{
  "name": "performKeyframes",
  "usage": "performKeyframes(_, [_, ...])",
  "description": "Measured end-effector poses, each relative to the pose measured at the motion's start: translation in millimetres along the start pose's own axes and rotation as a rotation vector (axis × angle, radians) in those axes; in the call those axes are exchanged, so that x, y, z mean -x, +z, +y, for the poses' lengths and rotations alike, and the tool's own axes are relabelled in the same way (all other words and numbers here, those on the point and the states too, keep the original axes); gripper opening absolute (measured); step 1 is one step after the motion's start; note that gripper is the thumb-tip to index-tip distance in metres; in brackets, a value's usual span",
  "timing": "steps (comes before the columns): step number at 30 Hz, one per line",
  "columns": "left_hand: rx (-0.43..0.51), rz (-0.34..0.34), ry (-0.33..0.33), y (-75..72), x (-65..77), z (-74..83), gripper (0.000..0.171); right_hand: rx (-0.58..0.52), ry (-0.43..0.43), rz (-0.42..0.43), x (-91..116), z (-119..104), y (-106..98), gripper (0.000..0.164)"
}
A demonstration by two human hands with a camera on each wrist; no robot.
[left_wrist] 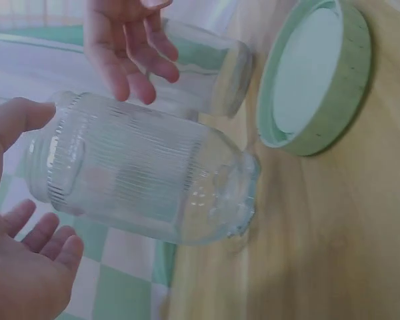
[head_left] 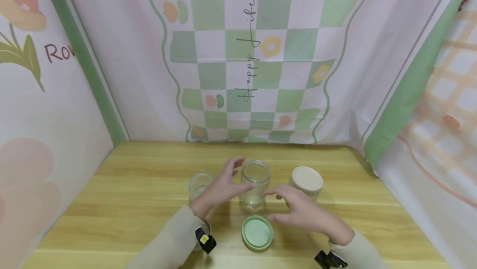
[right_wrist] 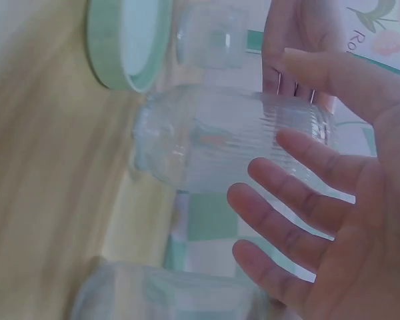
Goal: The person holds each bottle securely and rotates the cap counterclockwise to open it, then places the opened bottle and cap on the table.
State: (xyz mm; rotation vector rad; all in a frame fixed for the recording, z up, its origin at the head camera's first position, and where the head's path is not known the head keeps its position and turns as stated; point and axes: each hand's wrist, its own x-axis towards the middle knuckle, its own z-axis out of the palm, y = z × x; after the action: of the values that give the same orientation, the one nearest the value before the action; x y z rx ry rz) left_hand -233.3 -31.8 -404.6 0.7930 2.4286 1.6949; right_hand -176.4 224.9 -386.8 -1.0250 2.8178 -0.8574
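Note:
An upright clear glass jar [head_left: 254, 194] with a ribbed upper part [left_wrist: 130, 160] and no lid stands on the wooden table between the two hands. On its left, my left hand [head_left: 225, 187] is spread beside the upper part, thumb and fingers apart. My right hand [head_left: 303, 212] is held to the right and nearer, palm toward the glass, its fingers [right_wrist: 300, 200] loosely extended. Neither hand grips anything. In front of the jar lies a round light green lid [head_left: 257, 232], also large in the left wrist view.
Left of the middle jar is a smaller open glass jar [head_left: 199, 181], partly hidden by my left hand. A jar with a cream lid [head_left: 307, 178] stands at the right, behind my right hand. The table [head_left: 149, 169] meets a checkered curtain [head_left: 257, 74] at its back edge.

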Motion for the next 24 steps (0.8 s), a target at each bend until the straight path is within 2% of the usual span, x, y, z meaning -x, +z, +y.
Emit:
performKeyframes(6, [-0.087,0.061,0.129,-0.1,-3.0,7.6,0.082,0.007,-0.05,0.076,-1.6,-1.4,-9.7,0.053])
performKeyframes(8, [-0.101,0.073,0.153,0.5,-3.7,11.1,0.079,0.014,-0.071,0.115,-1.3,-1.8,-11.7,0.051])
performKeyframes(12, [-0.106,0.085,0.186,2.5,-6.1,17.6,0.076,0.043,-0.1,0.197,0.2,-2.6,-16.8,0.048])
performKeyframes(17, [-0.091,0.087,0.205,6.6,-9.6,25.9,0.074,0.027,-0.081,0.247,2.9,-2.8,-24.8,0.042])
performKeyframes(24, [-0.039,0.052,0.249,21.0,-17.6,41.1,0.073,0.078,-0.066,0.353,9.6,6.3,-37.9,0.031])
